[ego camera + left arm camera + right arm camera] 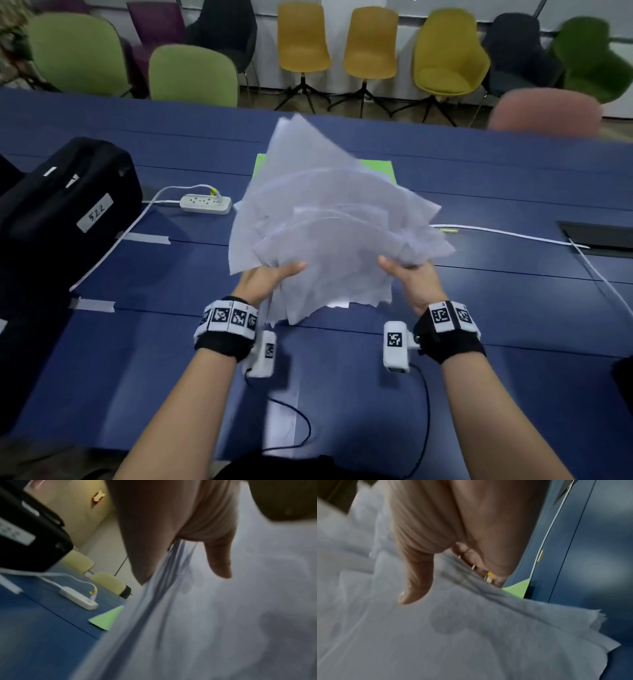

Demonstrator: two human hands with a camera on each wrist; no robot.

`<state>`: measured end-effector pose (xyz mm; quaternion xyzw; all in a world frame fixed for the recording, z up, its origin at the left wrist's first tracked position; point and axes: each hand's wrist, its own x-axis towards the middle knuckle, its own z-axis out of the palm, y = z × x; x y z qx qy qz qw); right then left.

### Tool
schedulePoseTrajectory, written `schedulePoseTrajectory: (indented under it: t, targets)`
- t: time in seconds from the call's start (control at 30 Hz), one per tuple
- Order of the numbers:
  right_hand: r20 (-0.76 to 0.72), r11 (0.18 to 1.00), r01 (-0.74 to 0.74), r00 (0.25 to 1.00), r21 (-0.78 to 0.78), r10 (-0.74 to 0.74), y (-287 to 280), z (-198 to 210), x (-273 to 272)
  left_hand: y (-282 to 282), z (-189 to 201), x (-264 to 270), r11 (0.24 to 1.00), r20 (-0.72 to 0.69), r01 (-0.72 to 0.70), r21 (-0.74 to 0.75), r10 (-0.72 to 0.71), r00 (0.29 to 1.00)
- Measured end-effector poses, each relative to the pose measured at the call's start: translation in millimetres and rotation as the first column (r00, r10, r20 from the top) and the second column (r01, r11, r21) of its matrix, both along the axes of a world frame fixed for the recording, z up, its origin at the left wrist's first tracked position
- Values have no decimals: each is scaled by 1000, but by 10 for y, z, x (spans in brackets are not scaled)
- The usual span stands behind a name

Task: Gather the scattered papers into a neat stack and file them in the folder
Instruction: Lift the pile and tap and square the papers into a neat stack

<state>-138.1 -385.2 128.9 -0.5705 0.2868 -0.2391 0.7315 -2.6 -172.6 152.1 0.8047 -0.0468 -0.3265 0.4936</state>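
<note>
A loose, fanned bundle of white papers (329, 219) is lifted off the blue table, its sheets splayed at different angles. My left hand (267, 277) grips the bundle's left side, thumb on top and fingers underneath. My right hand (407, 277) grips its right side the same way. Close up, the papers (205, 622) fill the left wrist view under the left hand's thumb (219, 561). In the right wrist view the papers (453, 635) are uneven at the edges below the right hand's thumb (416, 582). The green folder (376, 171) lies flat behind the bundle, mostly hidden; its corners show (108, 619) (517, 589).
A white power strip (205, 204) with its cable lies left of the folder. A black case (65, 205) stands at the table's left. A white cable (513, 234) runs right towards a recessed cable box (599, 240). Chairs (303, 41) line the far side.
</note>
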Motion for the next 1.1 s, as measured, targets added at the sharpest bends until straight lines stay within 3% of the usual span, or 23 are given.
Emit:
schedulePoseTrajectory:
  t: [0.07, 0.2, 0.4, 0.5, 0.6, 0.8, 0.9, 1.0, 1.1]
  targets:
    - [40, 998, -63, 997, -24, 64, -24, 80, 2, 74, -40, 49, 999, -44, -31, 14, 32, 999]
    - [55, 998, -53, 997, -24, 54, -18, 110, 92, 63, -40, 123, 997, -18, 31, 69, -29, 999]
    - [-21, 995, 43, 999, -94, -46, 47, -31, 205, -47, -3, 148, 996, -74, -49, -70, 43, 996]
    - [48, 986, 130, 991, -105, -126, 58, 164, 272, -96, 97, 157, 990, 9, -75, -122, 77, 997]
    - [134, 977, 129, 985, -167, -107, 58, 375, 226, -55, 150, 118, 989, 19, -56, -139, 59, 998]
    - [-61, 992, -27, 998, -125, 19, 20, 94, 22, 70, 69, 152, 990, -13, -58, -125, 57, 998]
    - [-68, 996, -65, 996, -68, 60, -55, 90, -21, 147, 116, 257, 993, -57, 36, -113, -43, 997]
    - [19, 997, -79, 997, 13, 78, -47, 62, 17, 100, 179, 268, 978, -43, 176, -111, -181, 982]
    - [61, 999, 22, 998, 38, -24, 35, 54, 108, -108, 107, 222, 983, 66, 178, -46, -175, 982]
